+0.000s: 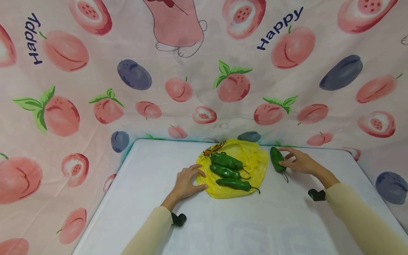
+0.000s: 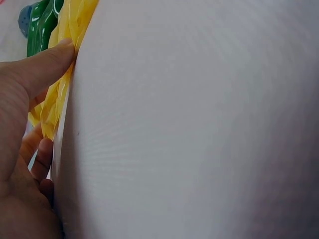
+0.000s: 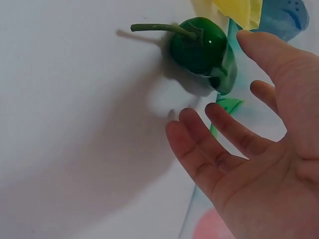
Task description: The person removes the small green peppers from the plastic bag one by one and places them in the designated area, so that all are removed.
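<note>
Item: green chili pepper [image 1: 276, 158], 1, lying on the white desk [image 1: 143, 177], just right of the bag, stem toward the near side, tip toward the far edge. Glossy and plump.

Item: yellow plastic bag [image 1: 257, 157], 1, crumpled, spread toward the far side of the desk, with dark print at its far left.

Items on the bag: green chili peppers, 3, in a row from far to near: the far pepper [image 1: 225, 160], the middle pepper [image 1: 224, 171] and the near pepper [image 1: 233, 184], stems to the right.

Your right hand [image 1: 299, 161]: at the right side of the separate pepper, thumb and fingers spread; the right wrist view shows a gap between them and the pepper.

Your left hand [image 1: 187, 182]: at the left edge of the bag, thumb and fingers spread apart, thumb touching the plastic.

Handling, as judged: you should find each pepper light and firm, with smooth skin that may slip; a hard squeeze could bruise it. Take hold across the thick middle of the body, thumb opposite the fingers; the thin stem looks liable to snap. Treat the bag as limp and nearly weightless: pinch its rim, since a tug could roll the peppers.

Surround: fruit-printed cloth [image 1: 191, 67], 1, behind the desk; pale sleeves [image 1: 357, 209], 2.
</note>
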The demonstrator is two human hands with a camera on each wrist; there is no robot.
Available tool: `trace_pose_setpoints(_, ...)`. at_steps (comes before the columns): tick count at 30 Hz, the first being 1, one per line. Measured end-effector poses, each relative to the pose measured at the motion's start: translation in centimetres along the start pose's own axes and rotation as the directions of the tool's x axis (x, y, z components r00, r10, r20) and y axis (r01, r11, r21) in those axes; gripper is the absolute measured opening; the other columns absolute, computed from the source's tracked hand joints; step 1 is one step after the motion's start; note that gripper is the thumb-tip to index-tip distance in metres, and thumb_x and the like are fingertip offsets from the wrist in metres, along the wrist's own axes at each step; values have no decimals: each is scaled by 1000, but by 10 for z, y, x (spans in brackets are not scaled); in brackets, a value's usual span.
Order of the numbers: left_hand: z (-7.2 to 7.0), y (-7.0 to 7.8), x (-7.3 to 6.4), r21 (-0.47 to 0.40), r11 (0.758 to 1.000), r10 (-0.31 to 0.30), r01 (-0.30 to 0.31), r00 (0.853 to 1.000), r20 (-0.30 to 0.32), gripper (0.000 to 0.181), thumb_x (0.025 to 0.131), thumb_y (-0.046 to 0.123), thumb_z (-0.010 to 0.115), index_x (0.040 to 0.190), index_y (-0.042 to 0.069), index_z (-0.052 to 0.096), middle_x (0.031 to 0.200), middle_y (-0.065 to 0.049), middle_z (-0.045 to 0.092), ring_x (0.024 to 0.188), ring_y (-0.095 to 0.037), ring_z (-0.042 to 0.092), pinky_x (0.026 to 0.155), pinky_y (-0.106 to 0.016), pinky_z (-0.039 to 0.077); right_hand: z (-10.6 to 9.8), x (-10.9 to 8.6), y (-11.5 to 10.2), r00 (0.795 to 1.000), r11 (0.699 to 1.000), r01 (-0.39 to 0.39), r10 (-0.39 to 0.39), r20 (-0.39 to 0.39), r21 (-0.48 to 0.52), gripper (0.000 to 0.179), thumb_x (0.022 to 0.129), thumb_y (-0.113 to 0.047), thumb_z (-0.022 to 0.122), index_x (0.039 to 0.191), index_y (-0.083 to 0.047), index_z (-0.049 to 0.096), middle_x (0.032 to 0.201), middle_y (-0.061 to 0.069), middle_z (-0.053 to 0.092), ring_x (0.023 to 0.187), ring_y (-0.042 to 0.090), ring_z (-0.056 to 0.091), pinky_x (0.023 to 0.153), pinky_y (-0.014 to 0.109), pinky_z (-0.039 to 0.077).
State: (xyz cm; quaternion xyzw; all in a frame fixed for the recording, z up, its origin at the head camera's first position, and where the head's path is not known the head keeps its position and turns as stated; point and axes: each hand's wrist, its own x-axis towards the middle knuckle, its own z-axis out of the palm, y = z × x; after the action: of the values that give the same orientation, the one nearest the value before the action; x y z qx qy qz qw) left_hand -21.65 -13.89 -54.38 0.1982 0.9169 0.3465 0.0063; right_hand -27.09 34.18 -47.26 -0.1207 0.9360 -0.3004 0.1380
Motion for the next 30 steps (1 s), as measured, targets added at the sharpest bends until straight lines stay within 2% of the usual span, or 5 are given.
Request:
trace_pose_setpoints(3,1,0,0,3,1000,-1,1,1000,-3,32,85,41,84,111,28,70,154,-2,50,130,-34,47,101,-54,31,-3,-2,-2,1000,999,7,-8,-10,-37,72,97,-39,71,153,-7,39,130,34,58,107,46,63,79,50,58)
trace_pose_setpoints(9,3,-2,-1,8,1000,-5,5,1000,-6,31,85,42,83,110,29,69,153,-2,50,130,-34,47,102,-55,31,-9,-8,-8,995,993,84,-87,-41,-84,72,95,-35,74,152,-6,40,130,34,57,100,41,69,79,54,58)
trace_pose_setpoints(18,3,-3,-1,-7,1000,2,-2,1000,-9,32,85,42,83,110,28,70,153,-2,50,130,-35,47,102,-56,31,-19,-17,-24,977,976,181,-193,-95,-121,69,94,-27,77,150,-6,42,132,34,56,102,48,66,76,53,59)
trace_pose_setpoints(26,1,-2,-1,-1,1000,8,-8,1000,-8,32,85,42,83,111,27,70,153,-3,50,131,-35,47,102,-56,31,-27,-18,-35,961,965,213,-235,-149,-150,72,92,-24,79,152,-9,43,133,28,57,102,44,66,80,54,58)
trace_pose_setpoints(30,1,-1,0,3,1000,8,-8,1000,-8,33,85,42,83,111,27,70,153,-4,50,130,-35,47,101,-54,31,-30,-19,-41,958,965,217,-239,-157,-144,73,92,-28,79,153,-10,43,134,26,57,104,43,65,81,54,58)
